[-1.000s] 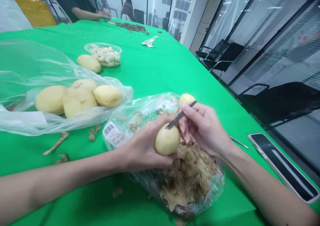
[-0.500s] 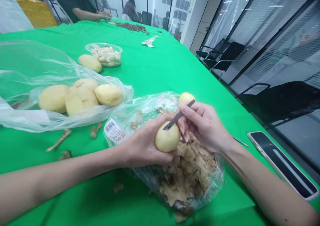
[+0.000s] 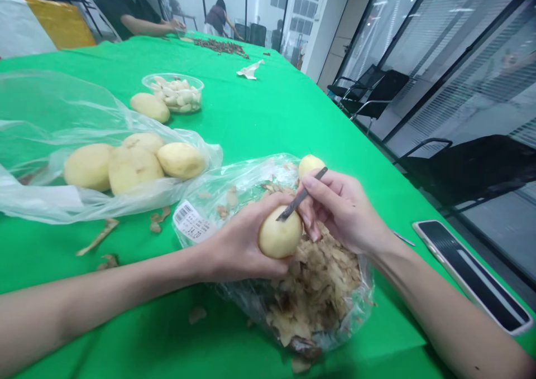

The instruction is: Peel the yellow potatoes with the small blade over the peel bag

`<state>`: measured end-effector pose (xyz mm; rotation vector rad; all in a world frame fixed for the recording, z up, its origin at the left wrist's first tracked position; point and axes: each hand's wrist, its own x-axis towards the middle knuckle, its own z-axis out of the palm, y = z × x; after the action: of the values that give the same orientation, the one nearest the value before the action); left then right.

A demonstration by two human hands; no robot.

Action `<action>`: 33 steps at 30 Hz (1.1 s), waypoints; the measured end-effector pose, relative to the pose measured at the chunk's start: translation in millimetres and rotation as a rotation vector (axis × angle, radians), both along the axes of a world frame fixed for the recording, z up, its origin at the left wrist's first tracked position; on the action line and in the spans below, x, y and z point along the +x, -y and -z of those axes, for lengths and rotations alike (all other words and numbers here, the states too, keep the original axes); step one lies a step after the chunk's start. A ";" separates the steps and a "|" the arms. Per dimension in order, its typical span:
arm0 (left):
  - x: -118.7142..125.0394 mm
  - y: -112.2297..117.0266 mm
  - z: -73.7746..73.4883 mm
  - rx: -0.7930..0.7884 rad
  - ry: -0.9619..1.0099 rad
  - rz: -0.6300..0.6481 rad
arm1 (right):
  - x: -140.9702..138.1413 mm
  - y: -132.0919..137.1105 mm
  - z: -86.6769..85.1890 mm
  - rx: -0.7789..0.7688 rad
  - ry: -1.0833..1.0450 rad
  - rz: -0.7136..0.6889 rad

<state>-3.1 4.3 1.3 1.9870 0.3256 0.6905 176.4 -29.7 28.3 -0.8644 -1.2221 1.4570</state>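
Left fingers hold a potato tight; right fingers pinch a thin blade. A big pile of peel is done; more potatoes sit in a bag.

a glass wall with slatted blinds runs down the right side, ceiling lights glinting in its panes. black office chairs stand along it on a grey floor, beside the green-covered worktop. farther off, a white pillar stands next to a bank of paned windows, and the room is brightly lit.
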 end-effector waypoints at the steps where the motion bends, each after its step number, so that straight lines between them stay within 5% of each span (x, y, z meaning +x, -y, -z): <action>1: 0.1 -0.1 0.0 0.003 0.005 0.005 | 0.1 0.4 0.1 -0.001 0.004 -0.002; 33: 1.6 -3.0 -0.2 -0.089 0.085 0.116 | 3.8 5.4 4.0 0.034 -0.014 -0.076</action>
<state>-1.5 7.3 1.5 1.8709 0.1854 0.6735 180.2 -35.1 24.4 -0.7912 -1.2773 1.4966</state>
